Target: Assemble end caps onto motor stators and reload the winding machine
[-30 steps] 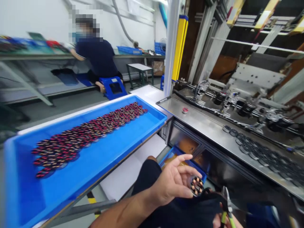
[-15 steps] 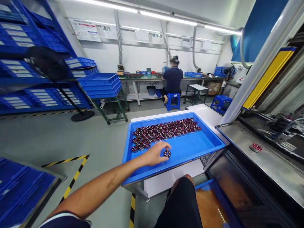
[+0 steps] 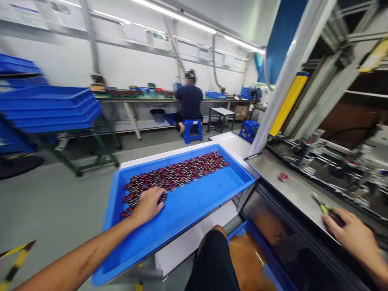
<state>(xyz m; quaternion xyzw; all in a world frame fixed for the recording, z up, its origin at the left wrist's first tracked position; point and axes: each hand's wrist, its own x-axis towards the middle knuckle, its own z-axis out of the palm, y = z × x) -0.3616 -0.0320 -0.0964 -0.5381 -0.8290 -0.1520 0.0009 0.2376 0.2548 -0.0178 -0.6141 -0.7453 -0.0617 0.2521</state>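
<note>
A blue tray [image 3: 194, 204] on a white table holds a long row of red and copper wound stators [image 3: 182, 173]. My left hand [image 3: 148, 205] reaches into the tray at the row's near left end. Its fingers curl down on a stator there. My right hand [image 3: 351, 236] lies on the steel machine bench [image 3: 291, 188] at the right, blurred by motion. Its fingertips touch the handles of green-handled pliers [image 3: 325, 207] lying on the bench. The grip on them is unclear.
One red stator [image 3: 284, 177] sits alone on the steel bench. Machine fixtures fill the far right behind a yellow post [image 3: 287, 103]. Stacked blue trays [image 3: 48, 109] stand on a green cart at left. A person [image 3: 189, 101] sits at the back bench. My dark-trousered knee [image 3: 214, 258] is below.
My left hand carried a stator from my lap into the tray and then left to the row's end. My right hand, with the pliers, came up onto the steel bench. The view swung left, then partly back.
</note>
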